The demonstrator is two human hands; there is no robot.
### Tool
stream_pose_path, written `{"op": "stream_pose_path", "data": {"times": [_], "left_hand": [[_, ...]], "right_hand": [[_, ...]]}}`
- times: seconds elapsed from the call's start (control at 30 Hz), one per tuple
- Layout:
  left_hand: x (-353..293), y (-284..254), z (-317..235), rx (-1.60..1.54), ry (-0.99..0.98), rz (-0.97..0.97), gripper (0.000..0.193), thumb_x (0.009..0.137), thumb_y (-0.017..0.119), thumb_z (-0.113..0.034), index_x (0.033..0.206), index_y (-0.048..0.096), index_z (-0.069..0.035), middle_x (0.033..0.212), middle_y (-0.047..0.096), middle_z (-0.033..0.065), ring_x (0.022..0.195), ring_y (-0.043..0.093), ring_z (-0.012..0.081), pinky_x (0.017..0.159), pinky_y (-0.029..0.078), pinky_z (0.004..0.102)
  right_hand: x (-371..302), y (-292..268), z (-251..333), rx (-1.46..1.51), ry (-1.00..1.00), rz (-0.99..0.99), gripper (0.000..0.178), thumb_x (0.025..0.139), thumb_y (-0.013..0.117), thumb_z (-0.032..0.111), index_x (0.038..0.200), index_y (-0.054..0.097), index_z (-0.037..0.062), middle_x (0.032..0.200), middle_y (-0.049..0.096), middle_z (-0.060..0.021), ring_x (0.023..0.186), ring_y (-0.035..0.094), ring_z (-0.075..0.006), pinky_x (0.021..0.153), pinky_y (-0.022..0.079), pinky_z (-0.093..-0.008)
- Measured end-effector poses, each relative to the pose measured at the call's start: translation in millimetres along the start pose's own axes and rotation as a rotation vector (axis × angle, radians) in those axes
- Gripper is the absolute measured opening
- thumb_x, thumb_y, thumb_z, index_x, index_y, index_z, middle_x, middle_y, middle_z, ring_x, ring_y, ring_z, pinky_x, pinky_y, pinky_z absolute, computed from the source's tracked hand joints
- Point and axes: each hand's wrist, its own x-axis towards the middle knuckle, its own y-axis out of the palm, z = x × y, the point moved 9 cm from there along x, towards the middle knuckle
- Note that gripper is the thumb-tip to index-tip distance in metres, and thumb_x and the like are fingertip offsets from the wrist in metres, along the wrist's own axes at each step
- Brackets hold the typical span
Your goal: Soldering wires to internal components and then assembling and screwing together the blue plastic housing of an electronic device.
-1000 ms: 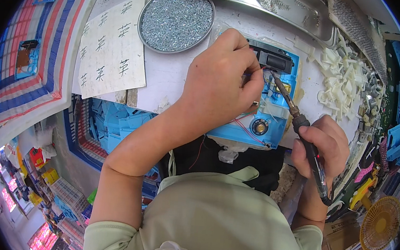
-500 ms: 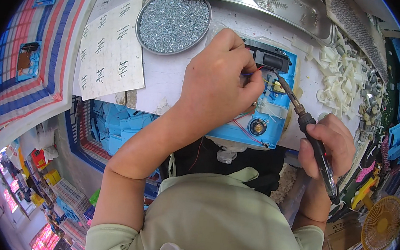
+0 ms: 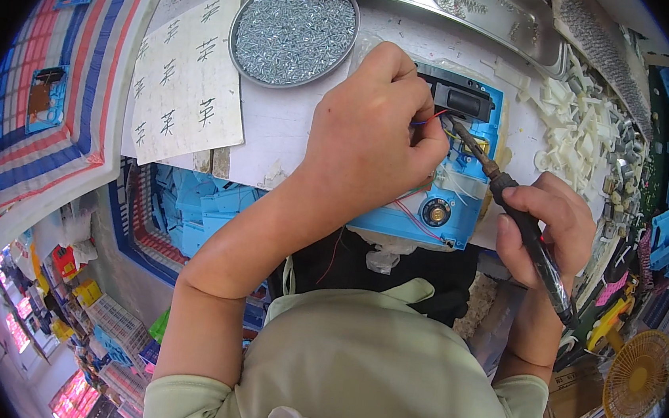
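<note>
A light-blue plastic housing (image 3: 420, 230) lies on the worktable with a black module (image 3: 466, 103), a round speaker (image 3: 435, 212) and thin wires in it. My left hand (image 3: 374, 121) is over its left part, thumb and forefinger pinched on thin red and blue wires (image 3: 436, 116). Gripped by its black handle, a soldering iron (image 3: 525, 226) is in my right hand (image 3: 553, 228). Its tip reaches the wire ends just below the black module. The exact contact at the tip is too small to tell.
A round metal dish (image 3: 293, 34) of screws stands at the upper left, beside a sheet of handwritten paper (image 3: 191, 77). A steel tray (image 3: 487, 15) lies behind. White plastic parts (image 3: 576, 131) are heaped at right, above a yellow fan (image 3: 638, 377).
The soldering iron and my right hand have shifted slightly left, bringing the tip closer to the pinched wires. My left hand keeps its pinch.
</note>
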Motion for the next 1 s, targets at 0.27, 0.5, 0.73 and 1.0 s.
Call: {"op": "stream_pose_path", "data": {"times": [0.27,0.5,0.73,1.0], "left_hand": [[0.3,0.9,0.1,0.018,0.007,-0.012,0.010,0.071,0.074,-0.002,0.074,0.065,0.001,0.084,0.055,0.0087,0.066,0.060,0.0206,0.059,0.052,0.0314],[-0.9,1.5,1.2,0.016,-0.006,-0.015,0.011,0.071,0.074,-0.002,0.074,0.064,0.001,0.085,0.055,0.0088,0.066,0.060,0.0206,0.059,0.052,0.0313],[-1.5,1.7,-1.5,0.046,0.010,-0.040,0.011,0.071,0.073,-0.001,0.077,0.064,0.001,0.087,0.056,0.0094,0.067,0.062,0.0217,0.060,0.053,0.0326],[-2.9,3.3,-2.7,0.063,0.023,-0.061,0.012,0.071,0.073,0.000,0.077,0.063,0.001,0.087,0.055,0.0095,0.066,0.062,0.0218,0.059,0.053,0.0326]], "right_hand": [[2.5,0.4,1.3,0.004,-0.010,-0.002,0.029,0.074,0.077,0.006,0.102,0.069,0.0050,0.074,0.068,-0.0066,0.052,0.053,-0.0208,0.049,0.041,-0.0328],[3.8,1.3,0.9,0.003,-0.010,0.001,0.028,0.075,0.077,0.006,0.102,0.070,0.0049,0.072,0.067,-0.0066,0.052,0.053,-0.0210,0.049,0.041,-0.0327],[2.0,-1.1,-3.0,-0.008,0.019,-0.011,0.026,0.078,0.078,0.011,0.102,0.071,0.0040,0.069,0.064,-0.0068,0.052,0.054,-0.0212,0.048,0.041,-0.0331],[-2.9,-3.3,-1.2,0.014,0.026,-0.015,0.026,0.081,0.079,0.014,0.102,0.071,0.0035,0.070,0.064,-0.0079,0.052,0.054,-0.0209,0.048,0.040,-0.0330]]}}
